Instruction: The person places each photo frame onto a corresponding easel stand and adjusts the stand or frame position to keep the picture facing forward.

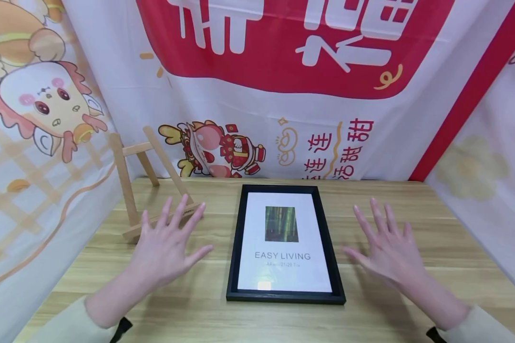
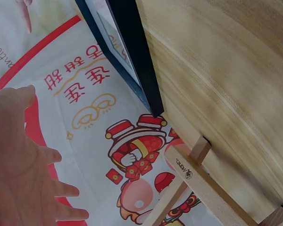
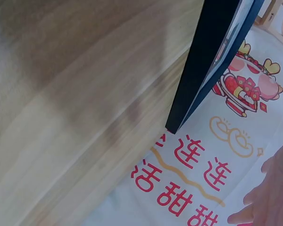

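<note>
**Bright Cloth (image 1: 128,95) Behind a Wood Table (image 1: 206,319)**

Up high, a big red patch (image 1: 279,62) with fat white writing (image 1: 365,56). Below, a sideways cartoon (image 1: 210,147), a yellow doodle (image 1: 286,145) and red words (image 1: 319,142). Left, an upside-down animal (image 1: 43,97) with pink cheeks (image 1: 26,99). Right, a red stripe (image 1: 474,90) and a pale flower (image 1: 465,166).

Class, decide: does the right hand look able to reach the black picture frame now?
Probably yes: the right hand is empty, open beside the black picture frame, and nothing visible stands between them.

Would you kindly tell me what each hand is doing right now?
Left hand: open, holding nothing.
Right hand: open, holding nothing.
</note>
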### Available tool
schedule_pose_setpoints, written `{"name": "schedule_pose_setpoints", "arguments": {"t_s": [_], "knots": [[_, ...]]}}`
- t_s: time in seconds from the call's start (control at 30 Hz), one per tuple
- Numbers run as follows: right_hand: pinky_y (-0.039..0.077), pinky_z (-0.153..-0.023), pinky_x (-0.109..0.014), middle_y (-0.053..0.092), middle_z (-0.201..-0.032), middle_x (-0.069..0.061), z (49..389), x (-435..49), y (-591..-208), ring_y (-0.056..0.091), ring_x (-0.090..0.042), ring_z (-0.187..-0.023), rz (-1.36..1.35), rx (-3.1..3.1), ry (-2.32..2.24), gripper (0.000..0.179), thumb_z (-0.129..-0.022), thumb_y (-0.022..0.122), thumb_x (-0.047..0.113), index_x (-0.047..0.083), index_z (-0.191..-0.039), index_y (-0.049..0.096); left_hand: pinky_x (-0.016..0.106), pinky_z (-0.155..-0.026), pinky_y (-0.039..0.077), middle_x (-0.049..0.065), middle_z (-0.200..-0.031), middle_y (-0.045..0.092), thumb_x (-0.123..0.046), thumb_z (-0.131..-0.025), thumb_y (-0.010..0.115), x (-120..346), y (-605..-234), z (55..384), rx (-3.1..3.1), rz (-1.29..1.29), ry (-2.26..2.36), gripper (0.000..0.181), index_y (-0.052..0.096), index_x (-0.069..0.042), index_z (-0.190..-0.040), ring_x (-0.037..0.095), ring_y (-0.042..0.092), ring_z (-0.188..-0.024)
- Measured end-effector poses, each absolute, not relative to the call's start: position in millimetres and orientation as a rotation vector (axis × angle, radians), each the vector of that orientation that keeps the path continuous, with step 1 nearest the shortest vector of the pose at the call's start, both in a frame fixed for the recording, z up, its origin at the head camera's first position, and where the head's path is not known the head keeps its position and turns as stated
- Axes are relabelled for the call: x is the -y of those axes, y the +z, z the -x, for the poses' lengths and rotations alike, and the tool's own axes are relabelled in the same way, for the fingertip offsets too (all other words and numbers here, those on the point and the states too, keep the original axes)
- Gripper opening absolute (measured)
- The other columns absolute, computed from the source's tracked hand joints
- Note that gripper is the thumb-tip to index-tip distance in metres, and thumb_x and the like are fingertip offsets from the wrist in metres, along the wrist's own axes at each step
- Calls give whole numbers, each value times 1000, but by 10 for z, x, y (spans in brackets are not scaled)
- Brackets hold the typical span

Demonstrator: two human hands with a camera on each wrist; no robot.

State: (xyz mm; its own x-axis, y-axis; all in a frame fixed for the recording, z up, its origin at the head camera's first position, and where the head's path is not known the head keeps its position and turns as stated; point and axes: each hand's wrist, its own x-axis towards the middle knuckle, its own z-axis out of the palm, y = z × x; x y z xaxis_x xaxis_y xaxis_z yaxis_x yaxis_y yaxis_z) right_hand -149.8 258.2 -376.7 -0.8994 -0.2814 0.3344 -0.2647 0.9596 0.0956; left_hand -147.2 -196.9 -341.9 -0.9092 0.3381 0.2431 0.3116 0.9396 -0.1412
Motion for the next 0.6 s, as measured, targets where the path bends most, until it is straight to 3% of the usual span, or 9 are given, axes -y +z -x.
{"name": "schedule_pose_setpoints", "arguments": {"t_s": [0.23, 0.47, 0.6], "knots": [[19, -98, -79, 2, -160, -21, 1584, -2593, -3711, 14, -52, -139, -383, 2792, -72, 97, -87, 50, 70, 18, -158, 9, 78, -100, 1, 16, -160, 7, -79, -88, 28, 1967, -3402, 1593, 2843, 471, 150, 88, 12, -27, -157, 47, 9, -142], [17, -98, -79, 4, -158, -24, 1673, -2608, -3737, 16, -54, -137, -362, 2841, -27, 100, -88, 47, 70, 13, -157, 2, 78, -101, 4, 17, -160, 6, -78, -87, 34, 1923, -3501, 1735, 2878, 467, 2, 91, 8, -27, -158, 47, 8, -142], [22, -96, -79, 6, -158, -25, 1711, -2600, -3797, 18, -52, -137, -350, 2873, 49, 100, -90, 46, 68, 12, -156, -3, 77, -102, 7, 17, -160, 7, -77, -87, 38, 1874, -3609, 1826, 2897, 474, -95, 93, 6, -25, -158, 46, 11, -142]]}}
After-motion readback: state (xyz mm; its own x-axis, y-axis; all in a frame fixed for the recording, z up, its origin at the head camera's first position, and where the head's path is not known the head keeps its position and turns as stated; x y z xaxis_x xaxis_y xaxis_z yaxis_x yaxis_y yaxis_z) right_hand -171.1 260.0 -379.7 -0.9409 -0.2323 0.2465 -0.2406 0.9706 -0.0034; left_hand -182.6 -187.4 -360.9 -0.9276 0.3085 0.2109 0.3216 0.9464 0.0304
